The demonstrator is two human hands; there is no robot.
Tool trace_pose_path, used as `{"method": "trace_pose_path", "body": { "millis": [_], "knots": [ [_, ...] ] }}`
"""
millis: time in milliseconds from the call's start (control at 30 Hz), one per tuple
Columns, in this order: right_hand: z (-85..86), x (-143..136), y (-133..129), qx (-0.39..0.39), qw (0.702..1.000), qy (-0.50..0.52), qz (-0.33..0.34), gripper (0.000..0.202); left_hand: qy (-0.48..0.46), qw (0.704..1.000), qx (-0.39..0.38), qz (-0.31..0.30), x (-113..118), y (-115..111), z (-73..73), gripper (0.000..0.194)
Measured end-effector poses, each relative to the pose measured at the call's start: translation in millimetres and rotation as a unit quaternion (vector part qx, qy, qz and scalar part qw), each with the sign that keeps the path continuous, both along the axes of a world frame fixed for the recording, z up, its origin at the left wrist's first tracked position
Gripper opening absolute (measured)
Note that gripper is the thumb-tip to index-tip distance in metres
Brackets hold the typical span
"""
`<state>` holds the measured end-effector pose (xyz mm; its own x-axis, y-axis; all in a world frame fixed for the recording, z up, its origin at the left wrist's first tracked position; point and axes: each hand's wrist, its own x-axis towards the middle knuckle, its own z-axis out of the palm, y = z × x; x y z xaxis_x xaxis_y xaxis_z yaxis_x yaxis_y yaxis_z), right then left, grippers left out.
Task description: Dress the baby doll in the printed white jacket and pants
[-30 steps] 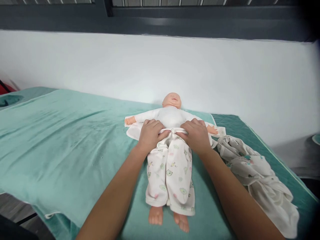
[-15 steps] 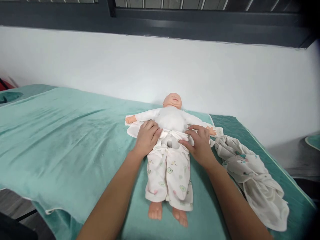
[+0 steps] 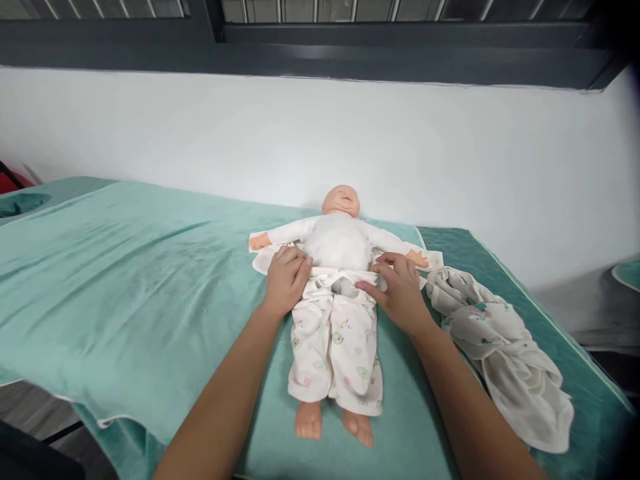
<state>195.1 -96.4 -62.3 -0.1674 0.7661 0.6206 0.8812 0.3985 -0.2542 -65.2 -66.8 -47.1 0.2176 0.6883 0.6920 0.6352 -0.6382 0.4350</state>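
Note:
A baby doll (image 3: 341,200) lies on its back, head toward the wall, arms spread and bare feet toward me. Its torso and arms are white. White printed baby pants (image 3: 334,347) cover its legs, with an opening at the crotch. My left hand (image 3: 287,279) pinches the waistband at the doll's hip on the left. On the other side, my right hand (image 3: 395,287) grips the waistband between thumb and fingers. A spread white garment (image 3: 263,260) lies under the doll's back and arms, partly hidden.
Light green cloth (image 3: 150,287) covers the surface, its front left edge hanging down. A crumpled white printed cloth (image 3: 505,353) lies on a darker green quilted mat (image 3: 585,393) at the right. Behind stands a white wall (image 3: 225,133) below a dark window frame (image 3: 375,57).
The waistband now lies straighter across the doll's belly, and my left hand has shifted slightly outward. My right hand stays at the opposite hip. The whole view has tilted slightly.

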Motion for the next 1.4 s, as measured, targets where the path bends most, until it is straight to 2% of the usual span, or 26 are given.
{"method": "trace_pose_path", "body": {
  "millis": [200, 333, 600, 833, 1067, 1167, 1233, 1300, 1400],
  "knots": [
    [-5.9, 2.2, -1.0, -0.018, 0.999, 0.03, -0.026, 0.045, -0.001, 1.0, -0.024, 0.005, -1.8, -4.6, -3.2, 0.038],
    [-8.9, -0.1, -11.0, -0.008, 0.998, 0.038, -0.041, 0.04, -0.036, 0.997, -0.064, 0.001, -3.2, -1.4, -4.4, 0.034],
    [-6.3, -4.4, -18.9, 0.006, 0.998, 0.062, 0.0, 0.026, -0.068, 0.993, -0.097, 0.006, -2.2, 2.8, -6.3, 0.035],
    [-5.4, -7.7, -31.1, -0.061, 0.991, 0.109, 0.042, 0.029, -0.073, 0.992, -0.099, 0.012, 0.5, 3.5, -6.6, 0.032],
    [-3.1, -10.9, -33.8, -0.156, 0.952, 0.234, 0.123, 0.034, -0.071, 0.993, -0.093, 0.012, 2.0, 4.2, -6.7, 0.029],
    [-7.7, -11.1, -30.8, -0.201, 0.922, 0.312, 0.107, 0.026, -0.076, 0.993, -0.093, 0.005, 1.8, 4.2, -6.1, 0.028],
    [-11.4, -10.7, -28.5, -0.216, 0.906, 0.356, 0.08, 0.034, -0.083, 0.992, -0.1, -0.001, 1.7, 4.5, -6.0, 0.027],
    [-14.4, -9.9, -26.0, -0.191, 0.91, 0.362, 0.064, 0.046, -0.093, 0.99, -0.105, -0.004, 1.7, 4.8, -6.3, 0.026],
    [-17.0, -8.2, -22.6, -0.145, 0.934, 0.318, 0.079, 0.051, -0.102, 0.989, -0.108, -0.007, 2.1, 5.3, -6.7, 0.025]
  ]
}}
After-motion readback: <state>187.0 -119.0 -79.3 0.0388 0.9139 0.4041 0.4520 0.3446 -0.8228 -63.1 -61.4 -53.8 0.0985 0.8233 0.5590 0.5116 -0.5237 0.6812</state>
